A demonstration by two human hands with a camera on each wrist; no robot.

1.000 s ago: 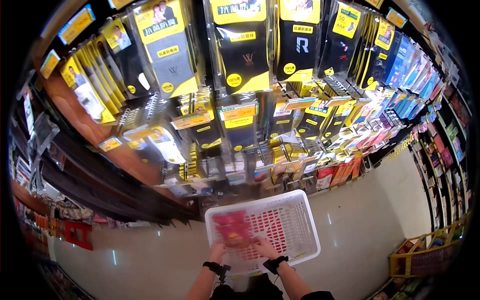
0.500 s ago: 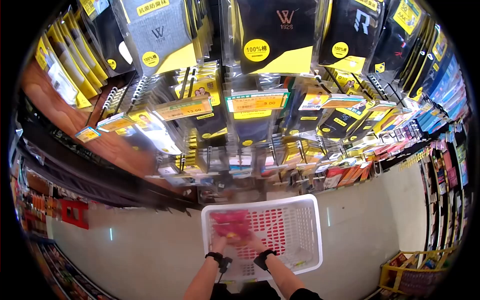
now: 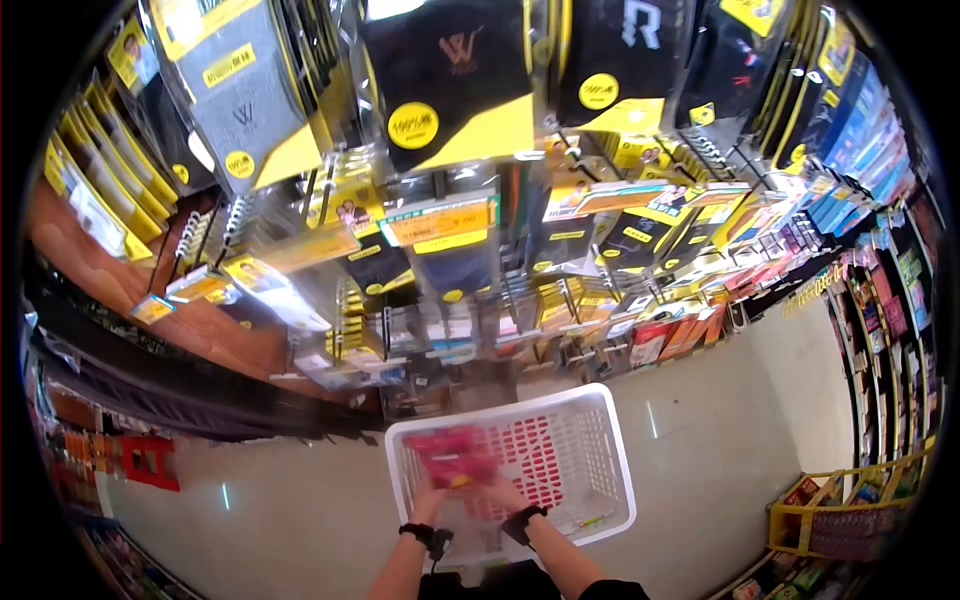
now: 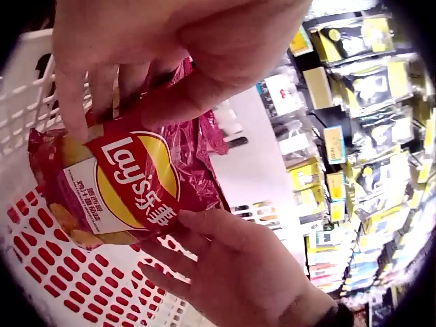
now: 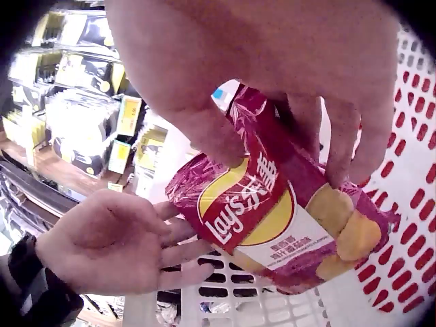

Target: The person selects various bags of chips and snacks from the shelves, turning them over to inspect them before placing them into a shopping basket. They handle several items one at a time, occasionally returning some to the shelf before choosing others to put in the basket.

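The bag of crisps hung over the white basket, held between both hands as if to steady it on its way down. The left hand pinched its top edge between thumb and fingers, while the right hand supported the other end with fingers nearly straight.
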